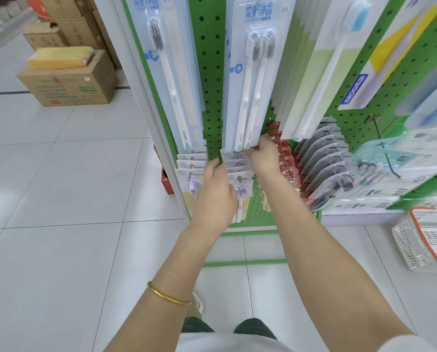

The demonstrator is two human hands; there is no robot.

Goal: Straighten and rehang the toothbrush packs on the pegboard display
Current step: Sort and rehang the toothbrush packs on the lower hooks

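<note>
Low on the green pegboard [209,72], the toothbrush packs [237,165] hang lengthwise downward on their peg [240,178] between my hands, my right hand [263,156], nearer the board, pinching the rear cards' top corner, my left hand [217,191] touching their left edge, its grip hidden from me.

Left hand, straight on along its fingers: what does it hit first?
Probably the green pegboard, in the gap just left of the small packs that the left hand lies beside. Depth is unclear from one view.
</note>
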